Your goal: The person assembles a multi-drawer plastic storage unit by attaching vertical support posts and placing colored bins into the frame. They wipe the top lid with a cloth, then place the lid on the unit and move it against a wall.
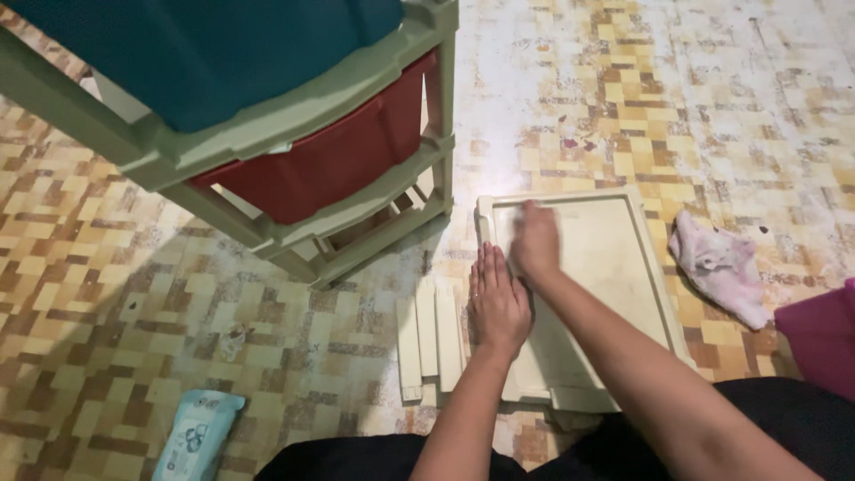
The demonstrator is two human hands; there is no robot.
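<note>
A cream plastic shelf panel (614, 267) lies flat on the patterned floor in front of me. My left hand (497, 301) rests flat on its left edge, fingers together and extended. My right hand (536, 242) presses on the panel's upper left area and looks blurred; whether it holds a wipe or cloth I cannot tell. Several cream plastic post pieces (427, 338) lie side by side just left of the panel.
A green-framed plastic drawer unit (294, 151) with a teal drawer (205, 53) and a red drawer (329, 160) stands upper left. A crumpled pinkish-white rag (720, 267) lies right of the panel, magenta fabric (824, 334) beyond it. A pack of wet wipes (198, 436) lies lower left.
</note>
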